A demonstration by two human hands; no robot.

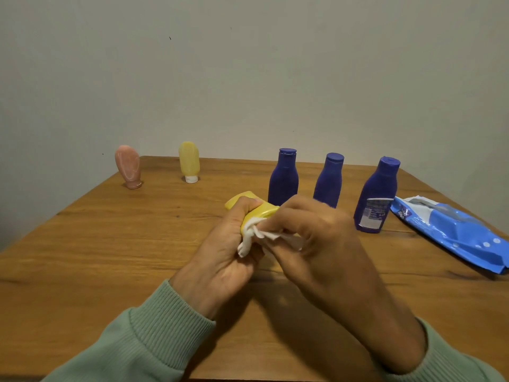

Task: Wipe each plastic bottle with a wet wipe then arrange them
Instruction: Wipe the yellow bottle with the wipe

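Observation:
My left hand (228, 244) grips a yellow plastic bottle (260, 210) above the middle of the wooden table (110, 244). My right hand (316, 238) pinches a white wet wipe (259, 235) against the bottle's lower end. Three dark blue bottles (283, 177) (329, 180) (376, 197) stand upright in a row behind my hands. At the back left a pink tube (129, 166) and a yellow tube (189, 162) stand on their caps.
A blue pack of wet wipes (451, 232) lies flat near the table's right edge, its flap open. A plain wall rises directly behind the table. My green sleeves (154, 334) hang over the front edge.

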